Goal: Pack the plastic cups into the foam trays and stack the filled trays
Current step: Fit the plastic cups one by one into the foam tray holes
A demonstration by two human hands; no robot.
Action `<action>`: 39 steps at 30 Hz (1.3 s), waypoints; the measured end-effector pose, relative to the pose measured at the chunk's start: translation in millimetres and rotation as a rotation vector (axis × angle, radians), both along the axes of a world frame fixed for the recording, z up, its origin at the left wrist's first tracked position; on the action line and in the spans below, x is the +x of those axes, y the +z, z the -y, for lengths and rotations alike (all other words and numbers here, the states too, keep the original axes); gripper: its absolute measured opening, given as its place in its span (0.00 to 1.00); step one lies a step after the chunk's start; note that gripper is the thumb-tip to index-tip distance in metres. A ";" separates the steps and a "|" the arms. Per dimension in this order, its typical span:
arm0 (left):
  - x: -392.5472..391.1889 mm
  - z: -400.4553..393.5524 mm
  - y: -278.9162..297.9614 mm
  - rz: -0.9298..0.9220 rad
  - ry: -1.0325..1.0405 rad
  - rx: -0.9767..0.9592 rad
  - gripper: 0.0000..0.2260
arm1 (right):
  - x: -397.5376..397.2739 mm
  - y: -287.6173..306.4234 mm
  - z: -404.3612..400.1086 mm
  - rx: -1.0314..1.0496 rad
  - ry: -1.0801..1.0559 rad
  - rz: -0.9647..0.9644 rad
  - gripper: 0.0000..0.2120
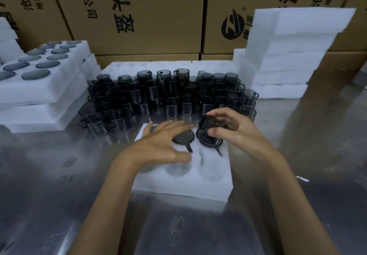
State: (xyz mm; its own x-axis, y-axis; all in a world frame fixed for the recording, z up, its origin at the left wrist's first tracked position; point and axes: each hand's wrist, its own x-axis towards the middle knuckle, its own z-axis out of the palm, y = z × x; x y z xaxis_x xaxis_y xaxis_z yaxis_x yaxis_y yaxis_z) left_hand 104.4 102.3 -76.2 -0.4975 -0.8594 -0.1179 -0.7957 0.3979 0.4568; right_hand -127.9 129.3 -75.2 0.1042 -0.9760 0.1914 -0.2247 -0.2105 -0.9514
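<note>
A white foam tray (184, 183) with round pockets lies on the steel table in front of me. My right hand (232, 129) grips a dark smoky plastic cup (208, 132), tilted over the tray's far right pocket. A seated cup (183, 136) fills the far middle pocket, and my left hand (160, 145) rests on the tray with straight, spread fingers touching that cup's rim. The near pockets look empty. A crowd of loose cups (162, 93) stands behind the tray.
A stack of filled trays (39, 87) sits at the left. Empty foam trays (288, 56) are piled at the right, with more foam (151, 65) behind the cups. Cardboard boxes (151, 16) wall off the back. The steel table (59, 175) reflects light.
</note>
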 end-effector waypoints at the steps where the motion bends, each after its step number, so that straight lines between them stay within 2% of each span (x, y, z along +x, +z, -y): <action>1: 3.1 0.3 -1.6 0.059 -0.007 -0.005 0.43 | 0.3 -0.8 0.5 -0.002 -0.007 -0.004 0.17; 4: 3.2 3.6 -7.6 0.146 0.029 -0.112 0.43 | 1.2 -0.5 0.0 -0.012 -0.021 -0.004 0.17; 8: 3.1 15.3 -11.5 0.101 0.111 -0.268 0.39 | 7.0 3.2 -3.4 -0.030 0.007 0.000 0.19; 12: 10.3 28.9 -17.8 -0.001 0.218 -0.310 0.36 | 13.9 2.6 -5.9 -0.053 0.056 -0.011 0.19; 17: 11.8 35.0 -20.8 -0.099 0.251 -0.290 0.35 | 22.1 -2.6 -7.9 -0.045 0.064 -0.130 0.19; 22: 12.9 29.9 -18.0 -0.077 0.226 -0.249 0.34 | 23.7 -3.7 -9.2 -0.051 0.055 -0.190 0.20; 24: 12.5 27.2 -16.1 -0.096 0.222 -0.234 0.30 | 24.3 -4.9 -8.7 -0.055 0.026 -0.263 0.23; 27: 7.4 21.1 -13.2 -0.309 0.205 -0.197 0.21 | 24.1 -5.7 -8.7 -0.060 0.006 -0.335 0.25; 30: -3.1 11.2 -8.7 -0.481 0.121 -0.120 0.18 | 23.0 -5.4 -10.1 -0.060 0.017 -0.378 0.25; 33: -9.2 6.2 -5.9 -0.464 0.065 -0.120 0.16 | 21.7 -4.5 -10.6 -0.064 0.033 -0.420 0.25; 35: -8.0 5.2 -3.9 -0.510 0.058 -0.041 0.17 | 18.8 -2.3 -10.2 -0.057 0.073 -0.432 0.24; 37: -5.2 5.4 -3.5 -0.535 0.067 0.051 0.20 | 16.4 0.1 -9.7 -0.032 0.075 -0.356 0.22; 39: -3.6 6.1 -6.0 -0.407 0.061 0.037 0.22 | 13.6 0.3 -8.8 -0.025 0.028 -0.298 0.24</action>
State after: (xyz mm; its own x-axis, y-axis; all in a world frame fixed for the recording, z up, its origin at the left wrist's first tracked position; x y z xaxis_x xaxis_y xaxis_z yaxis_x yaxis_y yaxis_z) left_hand 100.9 96.2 -82.2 -0.4578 -0.8878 0.0465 -0.5685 0.3325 0.7525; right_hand -114.3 138.1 -75.0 0.1860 -0.9673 0.1727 -0.4869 -0.2434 -0.8388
